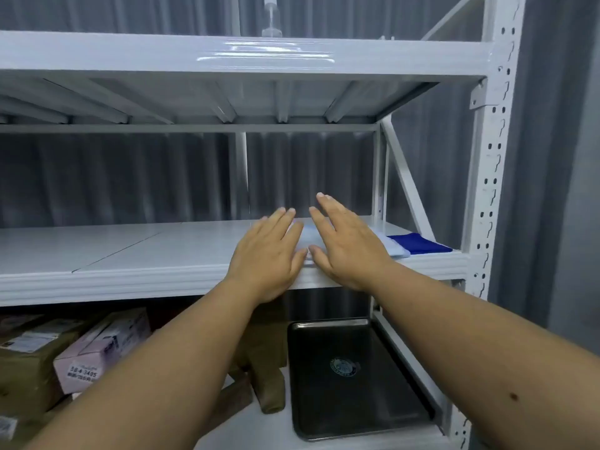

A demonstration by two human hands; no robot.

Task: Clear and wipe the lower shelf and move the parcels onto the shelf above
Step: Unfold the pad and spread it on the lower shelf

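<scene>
Both hands flat over a pale parcel at the front of the upper shelf.

Left hand [271,251] and right hand [344,241] lie released, fingers straight, on a thin pale parcel [305,237] on the upper shelf [130,251]; it looks light and soft, best taken by its edges. Lower shelf [276,430]: at least three boxed parcels [94,352] at left, likely stiffer and heavier, needing two hands underneath; one black tray [354,378]. One blue cloth [418,243] at the upper shelf's right end.

A black tray [354,381] with a round emblem is seen at the lower right of the frame. A clear bottle [272,17] stands at top centre, and a grey corrugated wall [130,177] fills the background.
</scene>
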